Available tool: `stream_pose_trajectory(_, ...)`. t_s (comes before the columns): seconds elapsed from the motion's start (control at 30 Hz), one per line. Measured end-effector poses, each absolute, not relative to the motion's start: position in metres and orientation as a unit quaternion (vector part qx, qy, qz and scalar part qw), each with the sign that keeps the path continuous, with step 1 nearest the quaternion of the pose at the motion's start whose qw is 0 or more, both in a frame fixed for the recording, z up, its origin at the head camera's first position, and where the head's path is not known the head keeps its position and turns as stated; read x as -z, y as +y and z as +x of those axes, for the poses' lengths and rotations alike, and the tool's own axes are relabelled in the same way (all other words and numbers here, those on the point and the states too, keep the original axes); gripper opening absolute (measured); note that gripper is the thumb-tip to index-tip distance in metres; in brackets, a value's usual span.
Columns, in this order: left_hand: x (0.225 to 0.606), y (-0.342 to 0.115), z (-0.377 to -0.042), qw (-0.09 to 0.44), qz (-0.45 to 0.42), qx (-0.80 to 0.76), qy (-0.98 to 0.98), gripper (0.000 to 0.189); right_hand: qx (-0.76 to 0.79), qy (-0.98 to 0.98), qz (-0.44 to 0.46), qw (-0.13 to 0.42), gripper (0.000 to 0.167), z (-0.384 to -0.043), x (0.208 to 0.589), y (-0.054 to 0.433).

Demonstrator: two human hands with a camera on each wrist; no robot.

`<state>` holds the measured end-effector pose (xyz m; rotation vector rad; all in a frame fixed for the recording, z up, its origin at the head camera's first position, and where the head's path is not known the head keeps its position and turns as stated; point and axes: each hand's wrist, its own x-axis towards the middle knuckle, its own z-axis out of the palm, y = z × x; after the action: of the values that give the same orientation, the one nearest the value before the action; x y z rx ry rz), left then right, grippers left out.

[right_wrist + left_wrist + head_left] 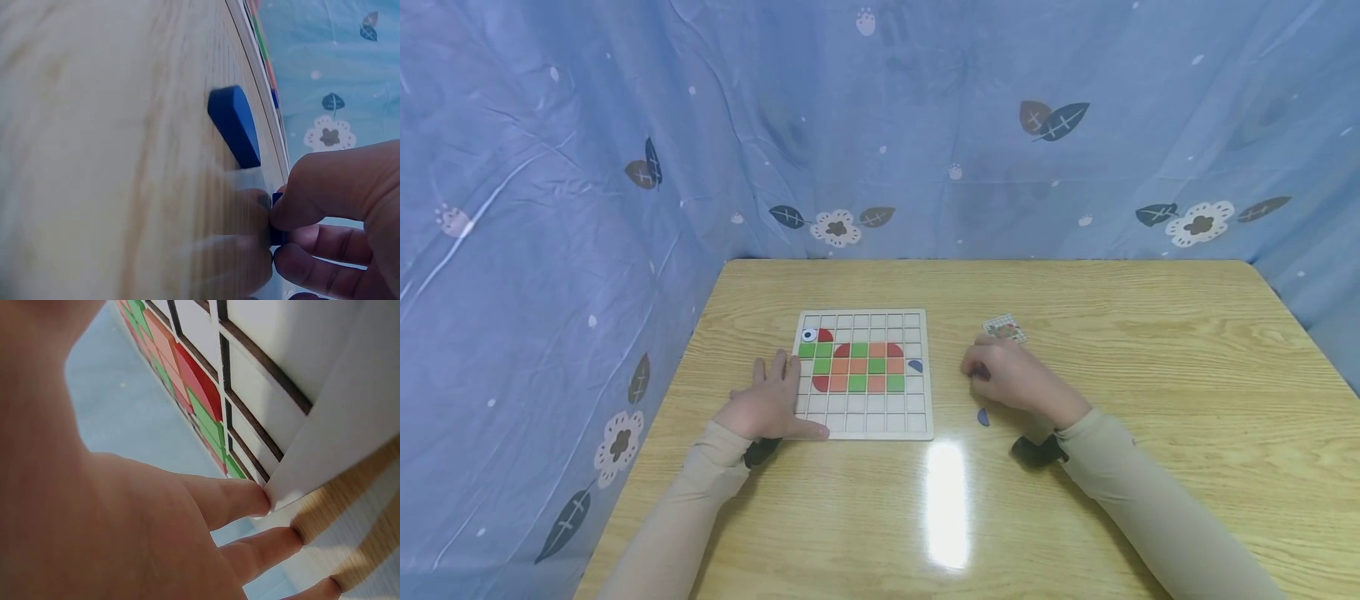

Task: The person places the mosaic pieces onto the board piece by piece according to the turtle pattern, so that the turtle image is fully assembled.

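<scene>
A white grid board (865, 425) lies on the table, with green, orange and red pieces set in its squares, a round eye piece (808, 335) at its upper left and a blue piece (915, 365) near its right edge. My left hand (765, 404) rests at the board's left side, fingers spread, fingertips against its edge and the table. To the right of the board, my right hand (1011, 375) pinches a small blue piece (277, 237) between thumb and fingers, low over the tabletop. Another blue piece (983, 417), rounded on one side, lies just in front of that hand.
A small patterned card (1003, 327) lies behind my right hand, partly covered by it. The wooden table (1135, 333) meets a blue patterned curtain (925, 125) at the back and left. A bright reflection shows on the table in front of the board.
</scene>
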<state>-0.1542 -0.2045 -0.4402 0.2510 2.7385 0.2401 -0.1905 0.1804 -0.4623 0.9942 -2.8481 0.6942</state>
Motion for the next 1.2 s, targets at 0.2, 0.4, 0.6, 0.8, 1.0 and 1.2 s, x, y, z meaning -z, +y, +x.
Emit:
stream_pose_trajectory(0.2, 0.441, -0.205, -0.155, 0.188, 0.089, -0.083, 0.975, 0.135, -0.231, -0.917, 0.323, 0.029, 0.022, -0.188, 0.462, 0.176)
stream_pose_trajectory(0.4, 0.443, -0.205, -0.155, 0.189, 0.09, -0.081, 0.974, 0.135, -0.233, -0.916, 0.326, 0.022, 0.02, -0.188, 0.462, 0.171)
stream_pose_trajectory(0.6, 0.442, -0.205, -0.155, 0.191, 0.095, -0.083, 0.973, 0.137, -0.241, -0.909, 0.338, 0.032, 0.017, -0.186, 0.456, 0.159)
stream_pose_trajectory(0.8, 0.439, -0.204, -0.154, 0.195, 0.093, -0.086, 0.973, 0.136, -0.238, -0.896, 0.373, 0.039, 0.014, -0.183, 0.451, 0.135)
stream_pose_trajectory(1.0, 0.438, -0.203, -0.154, 0.197, 0.093, -0.082, 0.973, 0.136, -0.245, -0.885, 0.395, 0.018, 0.014, -0.179, 0.443, 0.106)
stream_pose_trajectory(1.2, 0.439, -0.202, -0.154, 0.198, 0.086, -0.074, 0.974, 0.137, -0.253, -0.878, 0.405, -0.018, 0.018, -0.181, 0.443, 0.078)
